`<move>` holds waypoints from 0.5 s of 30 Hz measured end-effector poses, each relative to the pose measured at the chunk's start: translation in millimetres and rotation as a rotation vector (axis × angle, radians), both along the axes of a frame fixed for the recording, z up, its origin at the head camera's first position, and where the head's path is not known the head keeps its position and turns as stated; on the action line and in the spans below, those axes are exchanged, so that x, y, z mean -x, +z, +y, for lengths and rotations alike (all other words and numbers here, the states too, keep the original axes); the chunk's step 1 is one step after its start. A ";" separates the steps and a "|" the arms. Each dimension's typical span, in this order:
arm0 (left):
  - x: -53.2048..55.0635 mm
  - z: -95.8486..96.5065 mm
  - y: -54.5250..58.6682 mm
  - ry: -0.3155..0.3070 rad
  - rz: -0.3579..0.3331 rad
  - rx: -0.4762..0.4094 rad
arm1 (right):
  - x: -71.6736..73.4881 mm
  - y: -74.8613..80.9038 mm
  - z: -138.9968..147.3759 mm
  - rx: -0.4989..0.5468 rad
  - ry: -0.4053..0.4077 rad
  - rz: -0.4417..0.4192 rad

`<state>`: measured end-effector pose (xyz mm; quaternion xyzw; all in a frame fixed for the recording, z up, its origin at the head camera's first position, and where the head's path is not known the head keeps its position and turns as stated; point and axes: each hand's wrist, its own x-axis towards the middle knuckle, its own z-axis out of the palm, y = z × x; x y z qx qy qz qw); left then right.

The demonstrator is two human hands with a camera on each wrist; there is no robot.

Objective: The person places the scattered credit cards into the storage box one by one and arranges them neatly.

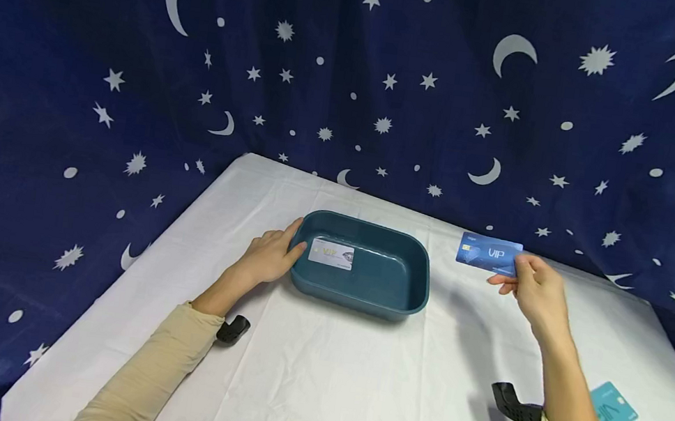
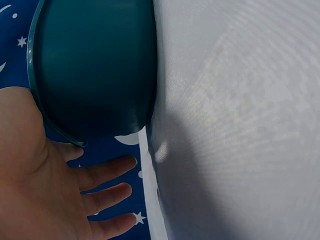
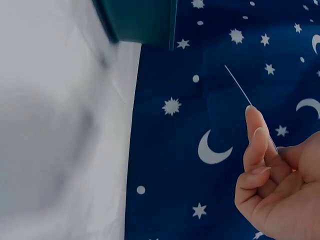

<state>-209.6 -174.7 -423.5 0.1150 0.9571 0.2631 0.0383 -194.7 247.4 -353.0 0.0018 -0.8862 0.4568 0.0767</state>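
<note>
My left hand holds the left end of a dark teal plastic basin, the thumb over its rim and the index finger against the outside. In the left wrist view, the other fingers extend past the basin's wall. A pale VIP card lies inside the basin, towards its left. To the right of the basin and raised above the table, my right hand pinches a blue VIP card by its right end. The right wrist view shows this card edge-on, as a thin line.
A teal VIP card lies at the right of the white-covered table, partly hidden behind my right forearm. A dark blue curtain with moons and stars hangs behind and beside the table. Each wrist carries a black mount.
</note>
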 end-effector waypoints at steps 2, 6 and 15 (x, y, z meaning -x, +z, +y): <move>-0.7 -0.1 0.9 0.000 -0.003 -0.004 | 2.0 0.3 -3.3 -0.003 0.015 0.002; -1.5 0.2 2.8 0.000 -0.002 -0.007 | 5.0 0.4 -11.7 0.006 0.054 -0.001; -0.4 0.8 0.6 0.001 -0.008 -0.008 | 8.1 0.7 -33.0 -0.047 0.132 -0.014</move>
